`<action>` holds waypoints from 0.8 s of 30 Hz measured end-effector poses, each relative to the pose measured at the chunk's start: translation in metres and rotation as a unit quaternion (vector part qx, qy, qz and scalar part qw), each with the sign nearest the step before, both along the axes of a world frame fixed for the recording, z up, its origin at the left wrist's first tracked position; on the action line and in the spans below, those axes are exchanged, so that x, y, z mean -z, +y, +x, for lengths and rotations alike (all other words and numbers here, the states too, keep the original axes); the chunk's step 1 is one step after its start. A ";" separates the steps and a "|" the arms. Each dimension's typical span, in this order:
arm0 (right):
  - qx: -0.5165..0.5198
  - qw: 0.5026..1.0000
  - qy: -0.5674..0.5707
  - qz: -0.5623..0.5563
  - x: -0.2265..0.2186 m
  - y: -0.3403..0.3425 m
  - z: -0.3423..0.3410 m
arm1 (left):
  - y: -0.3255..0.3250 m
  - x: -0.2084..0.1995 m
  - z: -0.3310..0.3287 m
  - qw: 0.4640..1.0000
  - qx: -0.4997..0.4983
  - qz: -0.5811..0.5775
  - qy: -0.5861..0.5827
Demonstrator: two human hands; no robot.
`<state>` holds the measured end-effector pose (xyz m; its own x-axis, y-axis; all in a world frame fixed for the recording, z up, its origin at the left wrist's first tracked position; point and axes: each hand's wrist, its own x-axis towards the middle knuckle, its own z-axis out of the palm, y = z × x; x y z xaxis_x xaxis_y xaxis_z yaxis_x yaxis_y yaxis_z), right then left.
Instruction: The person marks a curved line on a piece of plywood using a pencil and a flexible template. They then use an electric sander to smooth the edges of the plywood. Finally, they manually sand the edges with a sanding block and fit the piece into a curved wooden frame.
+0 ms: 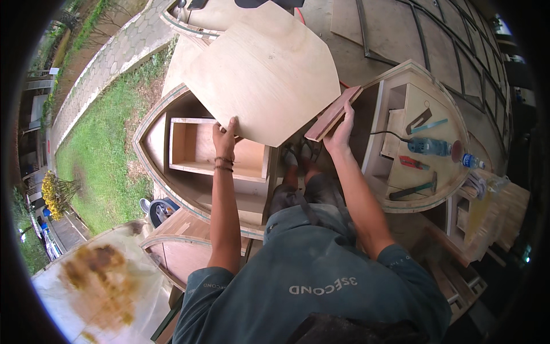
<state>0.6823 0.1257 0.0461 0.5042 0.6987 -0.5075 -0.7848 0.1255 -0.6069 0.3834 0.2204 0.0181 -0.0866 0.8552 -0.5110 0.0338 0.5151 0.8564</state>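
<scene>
Head view: we take the plywood panel as landmark. It lies ahead of the torso, broad and pale, corners cut at angles. Its near-left part overhangs an open boat-shaped cabinet; its far end overlaps a curved case. Whether it rests there, we cannot tell.

We note the left hand at the panel's near-left edge: thumb flat on the upper face, fingers curled at the edge and partly hidden, pinching the sheet. Right hand, just beside the near-right edge: fingers closed around a reddish wooden block, some out of sight. Contact between block and panel is unclear.

Handling, as we judge it: panel stiff, fairly light for its breadth but awkward, apt to tip under a one-sided pinch; corners likely to chip. We favour opposite edges, palms under. Block rigid, compact, best taken round its long sides.

Well right of the panel, we log a second cabinet bearing a corded teal tool, a red knife and a hammer.
</scene>
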 end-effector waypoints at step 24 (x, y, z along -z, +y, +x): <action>-0.059 0.996 -0.014 0.059 -0.010 0.110 0.123 | -0.075 -0.006 0.108 0.991 -0.008 -0.094 -0.096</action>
